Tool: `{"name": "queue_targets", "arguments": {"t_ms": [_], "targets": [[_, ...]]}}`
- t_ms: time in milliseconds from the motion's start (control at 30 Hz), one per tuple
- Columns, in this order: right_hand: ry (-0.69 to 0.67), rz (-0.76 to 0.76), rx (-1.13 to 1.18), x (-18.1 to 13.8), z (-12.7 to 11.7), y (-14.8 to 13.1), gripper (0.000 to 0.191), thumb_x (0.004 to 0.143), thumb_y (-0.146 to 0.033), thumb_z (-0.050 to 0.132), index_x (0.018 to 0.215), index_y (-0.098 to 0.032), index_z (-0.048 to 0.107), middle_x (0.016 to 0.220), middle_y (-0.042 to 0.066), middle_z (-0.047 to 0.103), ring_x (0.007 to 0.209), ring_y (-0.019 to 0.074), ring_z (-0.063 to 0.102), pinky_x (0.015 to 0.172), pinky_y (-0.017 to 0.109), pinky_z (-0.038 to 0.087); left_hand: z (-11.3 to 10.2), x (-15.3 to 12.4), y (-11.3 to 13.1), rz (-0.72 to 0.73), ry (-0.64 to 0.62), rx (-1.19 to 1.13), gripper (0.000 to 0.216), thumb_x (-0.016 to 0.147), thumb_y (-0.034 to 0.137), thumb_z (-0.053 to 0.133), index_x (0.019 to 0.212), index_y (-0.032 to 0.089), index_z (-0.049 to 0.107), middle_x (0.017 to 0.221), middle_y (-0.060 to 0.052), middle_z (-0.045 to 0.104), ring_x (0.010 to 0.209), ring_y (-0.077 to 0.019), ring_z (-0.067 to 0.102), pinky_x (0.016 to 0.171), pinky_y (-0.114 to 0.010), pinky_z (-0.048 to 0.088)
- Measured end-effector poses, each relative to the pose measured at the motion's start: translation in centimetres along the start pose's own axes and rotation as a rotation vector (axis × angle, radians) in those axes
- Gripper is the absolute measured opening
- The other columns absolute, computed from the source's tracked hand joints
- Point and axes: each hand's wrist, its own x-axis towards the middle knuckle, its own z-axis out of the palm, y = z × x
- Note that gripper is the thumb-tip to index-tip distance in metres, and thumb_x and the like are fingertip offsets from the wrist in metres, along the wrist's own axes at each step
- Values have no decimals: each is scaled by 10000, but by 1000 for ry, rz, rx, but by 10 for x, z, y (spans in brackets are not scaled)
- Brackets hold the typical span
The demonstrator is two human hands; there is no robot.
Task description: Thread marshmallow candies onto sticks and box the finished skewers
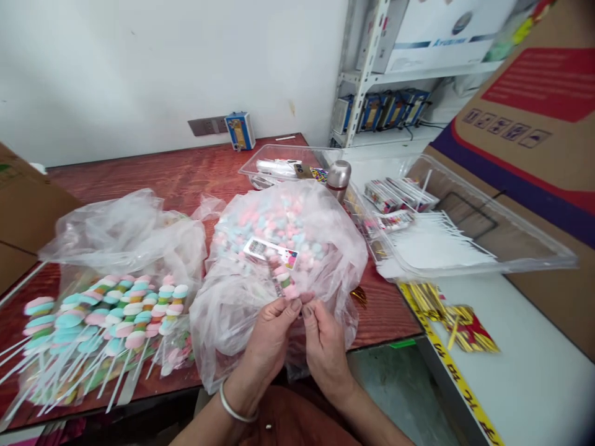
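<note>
Both hands meet at the lower end of a marshmallow skewer (285, 282) in the middle of the head view. My left hand (274, 322), with a pale bangle at the wrist, pinches that end between thumb and finger. Close beside it, my right hand (323, 331) is closed in a pinch at the same spot; the stick is hidden by the fingers. A white printed label (260, 249) lies at the skewer's upper end. Behind it, a large clear plastic bag (344, 248) holds many pink, blue and white marshmallows (260, 214).
Finished-looking marshmallow skewers (134, 310) lie piled on the left beside another plastic bag (125, 223). On the right, a clear tray (525, 254) holds white sticks (432, 241) and label stacks. Gold twist ties (469, 328) lie nearer. A steel flask (339, 176) stands behind the bag.
</note>
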Motion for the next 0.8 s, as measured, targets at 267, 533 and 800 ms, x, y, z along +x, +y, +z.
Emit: {"name": "queue_targets", "arguments": {"t_ms": [267, 533, 800], "targets": [[-462, 564, 833, -18, -9, -14, 403, 875, -571, 632, 766, -244, 423, 542, -141, 284, 357, 30, 81, 321, 165, 163, -4, -10, 11, -169, -358, 72, 305, 578, 417, 901, 691, 165, 772, 841, -100, 754, 830, -256, 690, 816, -395, 547], [228, -179, -655, -13, -91, -10, 242, 986, -332, 477, 881, -208, 656, 871, 38, 650, 836, 182, 605, 762, 302, 448, 18, -4, -14, -189, -239, 50, 197, 691, 327, 844, 754, 158, 766, 938, -87, 753, 910, -237, 699, 915, -389, 528], [289, -237, -1062, 29, -119, 26, 181, 923, -212, 525, 1028, -202, 671, 956, 63, 658, 873, 208, 622, 766, 307, 454, 8, 31, -28, -168, -88, 177, 246, 645, 327, 866, 710, 127, 740, 1015, -132, 737, 994, -218, 645, 953, -341, 465]]}}
